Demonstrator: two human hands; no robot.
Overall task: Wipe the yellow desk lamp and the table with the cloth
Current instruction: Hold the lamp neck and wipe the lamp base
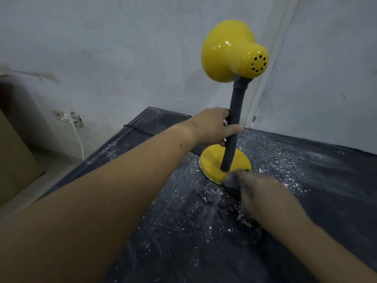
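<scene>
The yellow desk lamp (232,52) stands on a dark table (183,221) dusted with white powder and flakes. Its grey flexible neck (234,111) rises from a round yellow base (212,162). My left hand (214,127) grips the neck about halfway up. My right hand (259,190), blurred by motion, holds a dark grey cloth (232,180) pressed against the front right edge of the base. More of the cloth trails under the right hand onto the table.
Grey walls meet in a corner right behind the lamp. A wall socket (69,117) with a white cable (79,139) sits low on the left wall. A brown cardboard box (14,160) stands on the floor at the left, beyond the table's left edge.
</scene>
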